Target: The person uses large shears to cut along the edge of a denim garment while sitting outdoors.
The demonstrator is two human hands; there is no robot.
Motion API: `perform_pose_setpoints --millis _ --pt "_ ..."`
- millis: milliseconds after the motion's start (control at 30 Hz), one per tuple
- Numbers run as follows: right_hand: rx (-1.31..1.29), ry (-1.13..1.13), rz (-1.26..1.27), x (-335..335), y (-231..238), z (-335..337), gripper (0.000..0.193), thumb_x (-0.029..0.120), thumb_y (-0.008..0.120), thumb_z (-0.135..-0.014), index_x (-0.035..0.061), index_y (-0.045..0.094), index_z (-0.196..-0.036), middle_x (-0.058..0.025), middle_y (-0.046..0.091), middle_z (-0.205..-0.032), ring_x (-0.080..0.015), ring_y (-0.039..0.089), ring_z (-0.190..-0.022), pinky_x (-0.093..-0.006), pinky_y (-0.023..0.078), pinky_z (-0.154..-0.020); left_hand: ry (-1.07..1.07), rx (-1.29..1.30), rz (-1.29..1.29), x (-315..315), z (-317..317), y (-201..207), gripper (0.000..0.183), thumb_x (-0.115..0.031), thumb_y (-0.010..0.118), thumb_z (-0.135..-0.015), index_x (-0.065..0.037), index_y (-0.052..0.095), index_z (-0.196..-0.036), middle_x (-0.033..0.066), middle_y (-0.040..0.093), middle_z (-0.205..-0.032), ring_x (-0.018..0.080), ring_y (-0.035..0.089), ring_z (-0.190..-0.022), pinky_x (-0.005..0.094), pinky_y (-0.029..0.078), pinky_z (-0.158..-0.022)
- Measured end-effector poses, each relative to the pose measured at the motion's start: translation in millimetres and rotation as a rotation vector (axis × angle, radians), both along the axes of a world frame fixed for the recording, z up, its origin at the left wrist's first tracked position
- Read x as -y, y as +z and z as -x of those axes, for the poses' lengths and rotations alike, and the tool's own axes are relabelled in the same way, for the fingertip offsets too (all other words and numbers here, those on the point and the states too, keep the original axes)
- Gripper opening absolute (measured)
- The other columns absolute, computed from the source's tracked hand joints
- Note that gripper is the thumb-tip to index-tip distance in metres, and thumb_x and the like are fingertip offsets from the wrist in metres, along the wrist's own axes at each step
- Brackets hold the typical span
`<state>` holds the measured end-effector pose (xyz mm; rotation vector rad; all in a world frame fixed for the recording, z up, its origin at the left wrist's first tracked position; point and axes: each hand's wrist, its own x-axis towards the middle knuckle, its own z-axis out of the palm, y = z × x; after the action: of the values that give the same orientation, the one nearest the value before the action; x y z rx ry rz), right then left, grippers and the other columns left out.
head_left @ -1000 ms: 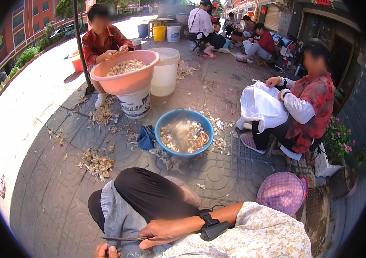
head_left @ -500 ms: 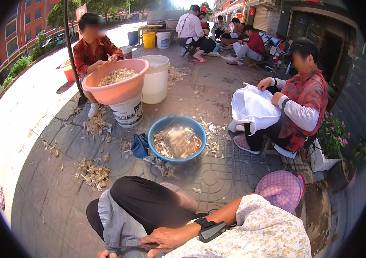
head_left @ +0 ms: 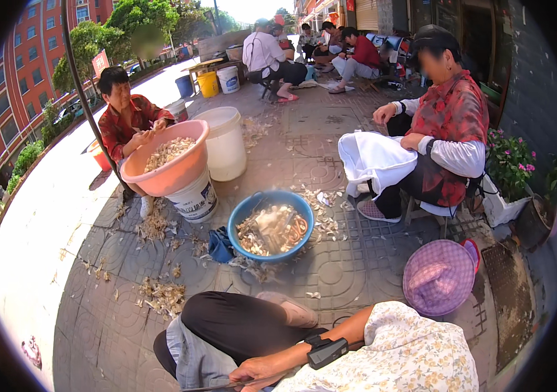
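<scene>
Dark sliver low on the lap, one hand firmly on it

And down at the bottom of the view, the right hand (head_left: pixel 252 374) has its fingers closed around a thin dark strip (head_left: pixel 216 389), over the lap and just beside the grey cloth (head_left: pixel 184 356)! The left hand is out of sight; open or closed, I cannot tell. So the step looks like holding the strip ready over the lap. The next move, I'd judge, calls for a steady grip and care along that slim edge.

What a narrow thing it is: straight, blade-like, slanting up to the right. The lower edge of the view crops it, so its full shape is anyone's guess. Well apart, out in front, sits the blue basin (head_left: pixel 272 259) with pale flakes inside.
</scene>
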<state>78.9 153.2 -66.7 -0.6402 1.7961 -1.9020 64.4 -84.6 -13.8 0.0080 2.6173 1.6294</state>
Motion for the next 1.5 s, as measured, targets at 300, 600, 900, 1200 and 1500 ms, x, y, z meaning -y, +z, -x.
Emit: perform_pose_setpoints --millis 300,600,900,1200,1500 --pt "0.304 0.113 0.304 -1 -22 1 0.04 0.043 0.056 -0.093 0.004 0.053 -0.095 0.0029 0.053 -0.068 -0.01 0.045 -0.047 -0.0288 0.033 -0.044 0.005 -0.005 0.022 -3 -6 0 0.026 -0.018 0.062 -0.089 0.004 0.064 -0.103 0.0066 0.064 -0.082 0.0132 0.058 -0.07 0.0273 0.048 -0.06" --pt "0.008 0.089 -0.226 4 -10 0 0.053 0.046 0.059 -0.09 0.0033 0.053 -0.12 -0.0082 0.065 -0.091 -0.0212 0.061 -0.078 -0.034 0.048 -0.07 0.038 -0.013 -0.146 12 16 -22 0.021 -0.016 0.066 -0.087 0.002 0.063 -0.095 0.006 0.063 -0.084 0.0114 0.058 -0.073 0.0227 0.049 -0.061" --pt "0.304 -0.155 0.067 -12 17 -16 0.049 0.031 0.071 -0.085 -0.0008 0.055 -0.119 0.0019 0.055 -0.084 -0.0029 0.05 -0.078 -0.0182 0.041 -0.069 0.017 -0.063 -0.235 12 6 -27 0.021 -0.008 0.068 -0.086 0.006 0.063 -0.101 0.0011 0.06 -0.084 0.002 0.051 -0.062 0.0186 0.04 -0.052" --pt "0.165 -0.021 -0.068 -17 46 -3 0.063 0.054 0.061 -0.086 -0.0025 0.055 -0.114 -0.001 0.052 -0.084 -0.0068 0.048 -0.073 -0.0205 0.041 -0.063 0.076 -0.049 -0.281 8 4 -27 0.028 -0.004 0.072 -0.082 0.006 0.062 -0.107 0.0042 0.065 -0.09 0.0048 0.058 -0.074 0.017 0.049 -0.064" --pt "0.179 0.0 -0.151 -14 50 4 0.064 0.057 0.058 -0.086 -0.0035 0.058 -0.107 0.0002 0.05 -0.074 -0.0058 0.044 -0.063 -0.0211 0.036 -0.053 0.099 -0.125 -0.317 4 8 -31 0.022 -0.002 0.073 -0.079 0.0 0.067 -0.099 0.0043 0.066 -0.093 0.0053 0.06 -0.074 0.0188 0.05 -0.059"
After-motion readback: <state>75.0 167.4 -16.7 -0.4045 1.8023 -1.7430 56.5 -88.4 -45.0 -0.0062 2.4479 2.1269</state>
